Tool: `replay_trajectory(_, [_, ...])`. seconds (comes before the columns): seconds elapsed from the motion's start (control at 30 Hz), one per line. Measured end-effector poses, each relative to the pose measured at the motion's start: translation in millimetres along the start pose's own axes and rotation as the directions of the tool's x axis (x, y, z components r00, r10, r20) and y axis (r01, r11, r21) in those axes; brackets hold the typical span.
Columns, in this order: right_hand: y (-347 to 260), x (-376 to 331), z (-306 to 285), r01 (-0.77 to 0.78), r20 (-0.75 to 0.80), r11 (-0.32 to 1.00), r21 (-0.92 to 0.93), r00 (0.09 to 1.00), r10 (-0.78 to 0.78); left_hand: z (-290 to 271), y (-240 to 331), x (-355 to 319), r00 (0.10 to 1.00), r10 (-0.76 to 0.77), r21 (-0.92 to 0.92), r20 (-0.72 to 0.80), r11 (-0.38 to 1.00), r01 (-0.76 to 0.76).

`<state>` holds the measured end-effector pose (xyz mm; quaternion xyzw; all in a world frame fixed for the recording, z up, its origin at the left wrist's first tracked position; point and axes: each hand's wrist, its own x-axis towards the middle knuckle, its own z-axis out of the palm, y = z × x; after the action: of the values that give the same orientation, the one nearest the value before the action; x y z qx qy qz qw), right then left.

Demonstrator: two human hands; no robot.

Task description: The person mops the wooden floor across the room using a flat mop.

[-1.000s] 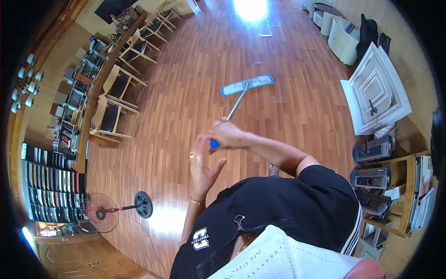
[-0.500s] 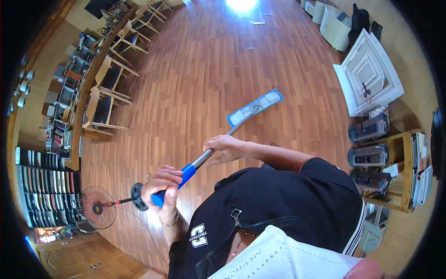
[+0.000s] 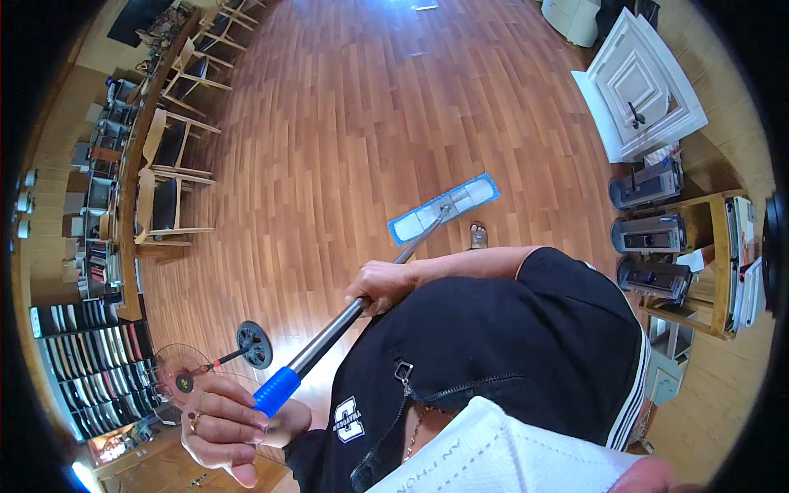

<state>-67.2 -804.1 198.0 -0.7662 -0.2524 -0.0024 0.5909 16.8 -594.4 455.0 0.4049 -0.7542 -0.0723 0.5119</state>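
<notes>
A flat mop point(image 3: 332, 334) with a metal pole runs slantwise in front of my body. Its wide head point(image 3: 423, 218), pale on top with a blue fringe, lies on the wood floor. Closed around the middle of the pole is my right hand point(image 3: 383, 284), its arm crossing my chest. My left hand point(image 3: 223, 423) is wrapped over the top end of the blue grip point(image 3: 277, 392), at the lower left, and hides that end. Just behind the mop head, a foot in a sandal point(image 3: 478, 235) shows past my right forearm.
Wooden chairs point(image 3: 170, 152) line a long counter on the left. A standing fan point(image 3: 184, 382) with a round black base point(image 3: 254, 345) is near my left hand. On the right are a white panelled door piece point(image 3: 633, 90), several grey machines point(image 3: 649, 232) and a wooden shelf point(image 3: 721, 271).
The mop head has come nearer my body. Both hands have moved back and left with the pole, the left hand now over the grip's end. The foot has come into view.
</notes>
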Motion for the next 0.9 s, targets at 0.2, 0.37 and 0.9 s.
replay_trajectory(0.2, [37,-17,-65,0.035,-0.064,0.991,-0.129,0.997,-0.043,30,-39,15,0.986,-0.106,0.182,-0.125,0.975,0.128])
replay_trajectory(0.37, [121,-53,-142,-0.121,-0.266,0.921,-0.371,0.964,0.02,101,-134,21,0.854,-0.196,0.185,-0.481,0.93,0.318])
replay_trajectory(0.9, [274,-187,-355,-0.755,-0.59,0.31,-0.579,0.649,0.48,247,-362,99,0.856,-0.516,0.572,0.015,0.707,0.416])
